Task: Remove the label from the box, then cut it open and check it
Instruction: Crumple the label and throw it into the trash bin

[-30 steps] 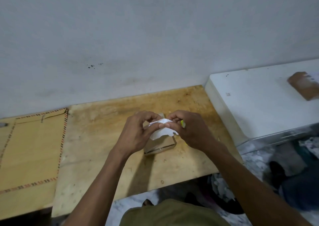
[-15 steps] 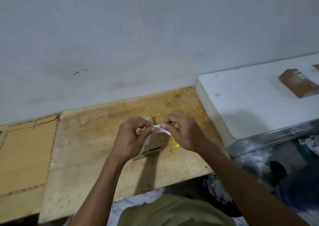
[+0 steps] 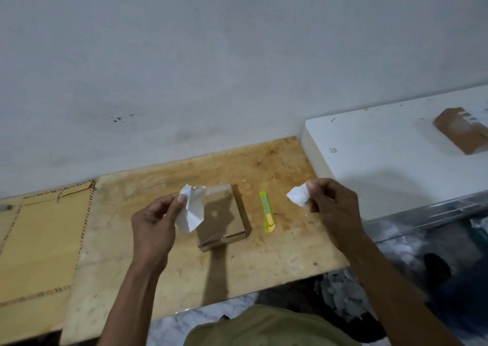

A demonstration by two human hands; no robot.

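The brown box [image 3: 223, 217] lies flat on the wooden bench [image 3: 158, 274], near its middle, with the label already off it and in two pieces. The left hand [image 3: 154, 229] pinches the larger white label piece [image 3: 191, 209] between thumb and fingers, held over the box's left edge. The right hand [image 3: 332, 208], well apart to the right, has its fingers clamped on the smaller label scrap [image 3: 298, 195]. A yellow-green utility knife [image 3: 268, 212] rests just right of the box, not touching it. The sensible next move looks to be dropping both scraps clear of the work area, then steadying the box with the left hand while the right takes the knife. A shallow cut along the taped seam, away from the holding fingers, should spare whatever is inside.
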